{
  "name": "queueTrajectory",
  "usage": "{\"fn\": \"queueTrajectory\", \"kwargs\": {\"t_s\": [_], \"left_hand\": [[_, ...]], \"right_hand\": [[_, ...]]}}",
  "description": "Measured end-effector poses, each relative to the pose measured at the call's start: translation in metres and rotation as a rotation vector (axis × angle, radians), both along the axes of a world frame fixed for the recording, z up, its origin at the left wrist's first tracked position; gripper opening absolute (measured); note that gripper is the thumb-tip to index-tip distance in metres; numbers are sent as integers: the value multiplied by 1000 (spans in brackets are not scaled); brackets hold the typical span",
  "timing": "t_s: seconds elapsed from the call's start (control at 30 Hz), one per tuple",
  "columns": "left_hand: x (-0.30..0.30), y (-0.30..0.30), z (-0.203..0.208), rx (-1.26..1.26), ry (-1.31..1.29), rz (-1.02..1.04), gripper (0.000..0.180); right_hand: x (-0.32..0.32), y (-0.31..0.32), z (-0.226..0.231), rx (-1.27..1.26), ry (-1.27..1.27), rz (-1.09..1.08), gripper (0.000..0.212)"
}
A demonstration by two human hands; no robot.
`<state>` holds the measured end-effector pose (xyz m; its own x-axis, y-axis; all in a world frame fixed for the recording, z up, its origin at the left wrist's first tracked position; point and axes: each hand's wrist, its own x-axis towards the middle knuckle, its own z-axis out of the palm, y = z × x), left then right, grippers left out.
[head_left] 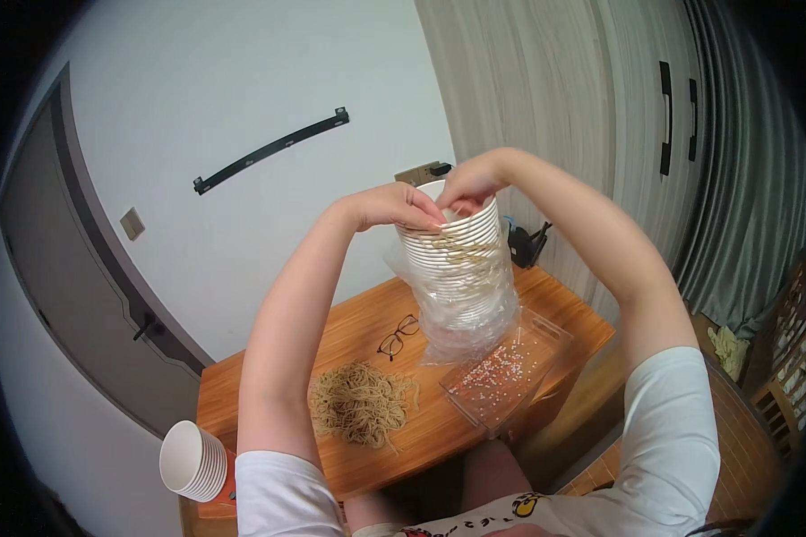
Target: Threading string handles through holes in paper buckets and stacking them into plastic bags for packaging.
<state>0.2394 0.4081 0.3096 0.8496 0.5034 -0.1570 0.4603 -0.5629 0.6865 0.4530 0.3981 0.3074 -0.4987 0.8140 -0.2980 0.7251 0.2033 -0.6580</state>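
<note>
Clock laid on the desk (434,438): a short cup stack (192,461) is sitting at 8 o'clock; tan strands (358,403) are lying at 9; the left hand (394,208) is pinching the rim of a bagged cup stack (457,268) at 1; the right hand (476,181) is resting bent fingers inside, grip unclear; a clear tray (548,351) is holding beads (497,371) at 3.

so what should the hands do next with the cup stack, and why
Perhaps ease the top cup upward: the right hand reaches into its mouth, the left hand is at its rim, and the cup stack is nested, with clear plastic around its lower part.
</note>
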Motion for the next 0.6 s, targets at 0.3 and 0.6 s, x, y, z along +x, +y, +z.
{"fn": "queueTrajectory", "kwargs": {"t_s": [0.3, 0.6], "left_hand": [[3, -27, -36, 336, -335, 5, 21], [6, -57, -79, 1241, -438, -125, 48]], "right_hand": [[92, -82, -3, 314, 45, 27, 33], [109, -77, -87, 309, 868, -506, 32]]}}
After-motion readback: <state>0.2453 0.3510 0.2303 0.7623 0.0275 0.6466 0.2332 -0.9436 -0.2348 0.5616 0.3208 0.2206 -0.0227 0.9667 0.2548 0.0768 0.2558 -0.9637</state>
